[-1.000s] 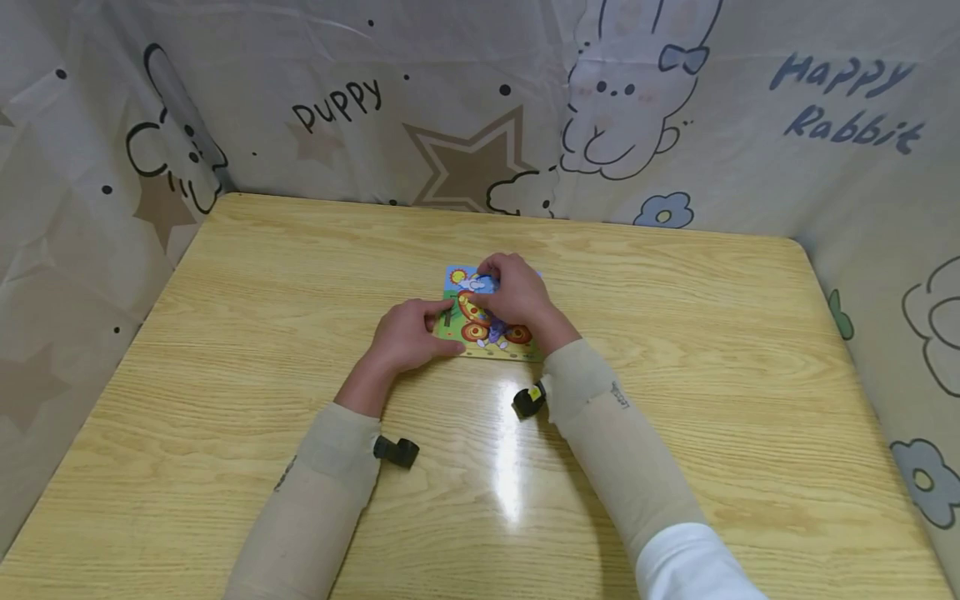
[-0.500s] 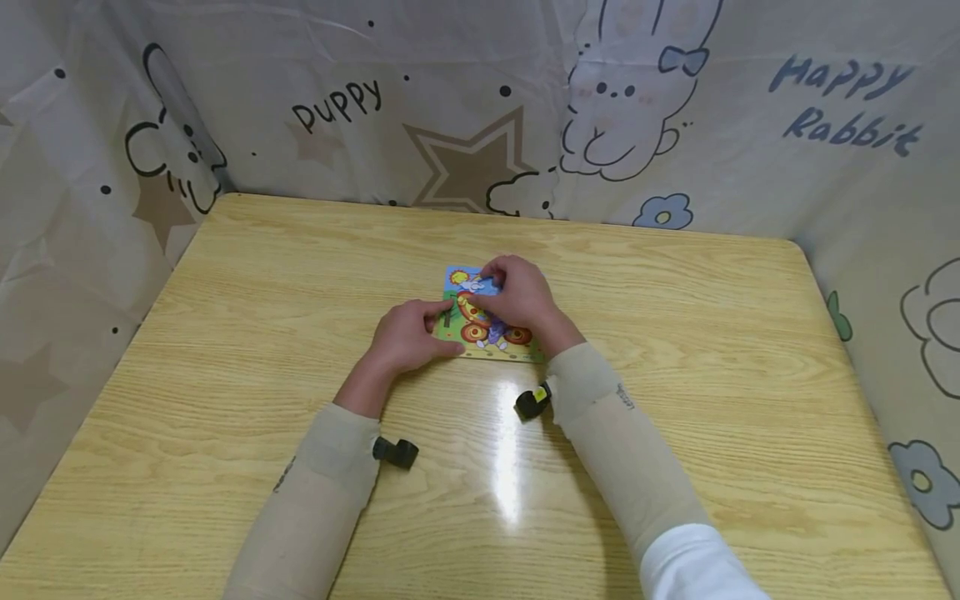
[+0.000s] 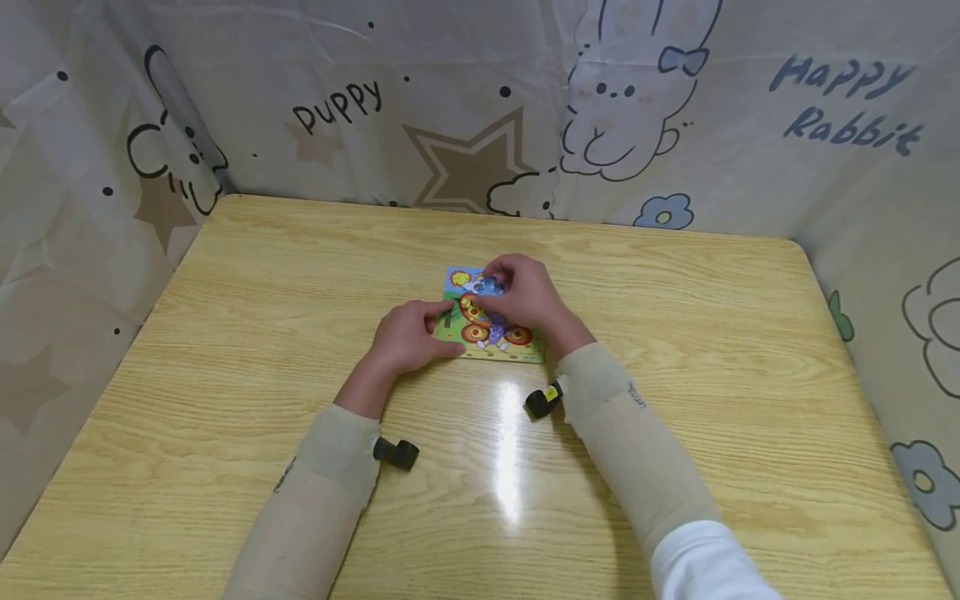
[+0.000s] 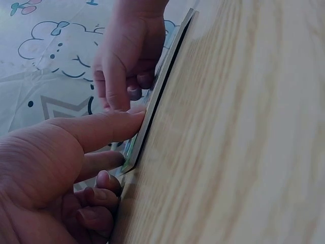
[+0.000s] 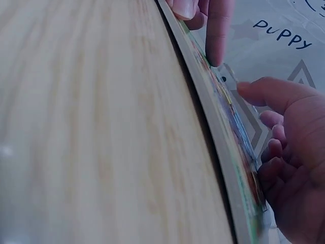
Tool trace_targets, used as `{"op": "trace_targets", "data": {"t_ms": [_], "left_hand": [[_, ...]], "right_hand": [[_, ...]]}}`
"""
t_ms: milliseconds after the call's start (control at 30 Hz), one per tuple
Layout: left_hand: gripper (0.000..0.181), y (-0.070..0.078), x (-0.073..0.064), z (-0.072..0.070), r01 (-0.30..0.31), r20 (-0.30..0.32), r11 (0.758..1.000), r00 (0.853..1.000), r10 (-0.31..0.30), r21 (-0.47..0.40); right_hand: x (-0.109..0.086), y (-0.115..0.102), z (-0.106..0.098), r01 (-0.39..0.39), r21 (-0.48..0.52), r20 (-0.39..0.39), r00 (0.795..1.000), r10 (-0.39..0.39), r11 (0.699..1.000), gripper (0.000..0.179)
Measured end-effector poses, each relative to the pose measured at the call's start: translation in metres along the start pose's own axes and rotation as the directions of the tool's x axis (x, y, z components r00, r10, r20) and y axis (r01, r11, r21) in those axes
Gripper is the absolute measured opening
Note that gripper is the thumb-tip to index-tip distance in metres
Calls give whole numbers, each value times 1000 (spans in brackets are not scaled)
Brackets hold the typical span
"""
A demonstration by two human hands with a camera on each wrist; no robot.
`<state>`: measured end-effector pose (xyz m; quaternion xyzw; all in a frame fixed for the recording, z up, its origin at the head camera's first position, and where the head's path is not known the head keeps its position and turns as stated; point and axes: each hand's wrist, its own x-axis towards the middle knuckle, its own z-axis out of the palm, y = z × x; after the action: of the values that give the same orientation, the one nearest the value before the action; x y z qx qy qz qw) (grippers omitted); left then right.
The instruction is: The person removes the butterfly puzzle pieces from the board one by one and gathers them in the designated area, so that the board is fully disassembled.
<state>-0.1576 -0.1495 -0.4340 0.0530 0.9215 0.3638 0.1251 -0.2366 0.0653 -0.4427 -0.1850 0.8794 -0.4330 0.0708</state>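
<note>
A colourful jigsaw puzzle board [image 3: 457, 333] with a butterfly picture lies flat on the table. My left hand [image 3: 405, 335] steadies its left side, thumb at the front corner and index finger farther up the edge. In the left wrist view, that hand's other fingers curl beside the board. My right hand [image 3: 528, 292] is over the board's upper right part. Its thumb and index finger pinch a thin blue puzzle piece [image 3: 490, 286], seen as a tilted clear-edged sliver by the thumb in the right wrist view. The hand hides the board's upper right corner.
The wooden table [image 3: 675, 375] reaches well past both sides of the board. A cloth [image 3: 262, 142] printed with cartoon animals and stars hangs behind and at the sides. Small black cameras [image 3: 396, 453] stick out from the wrists.
My right hand and forearm have shifted slightly right, and more of the blue piece and the board's lower right corner shows. The left hand and the board stay in place.
</note>
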Motion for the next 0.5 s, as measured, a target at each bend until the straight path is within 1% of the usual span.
{"op": "trace_targets", "data": {"t_ms": [233, 333, 500], "left_hand": [[76, 0, 0, 0, 5, -4, 1000, 1000, -5, -15], [76, 0, 0, 0, 9, -2, 1000, 1000, -9, -15], [77, 1, -1, 0, 22, -2, 1000, 1000, -22, -21]], "right_hand": [[-6, 0, -3, 21, 98, -31, 999, -18, 995, 38], [-9, 0, -6, 18, 109, -43, 999, -14, 994, 37], [-15, 4, -13, 3, 93, -52, 999, 2, 996, 35]]}}
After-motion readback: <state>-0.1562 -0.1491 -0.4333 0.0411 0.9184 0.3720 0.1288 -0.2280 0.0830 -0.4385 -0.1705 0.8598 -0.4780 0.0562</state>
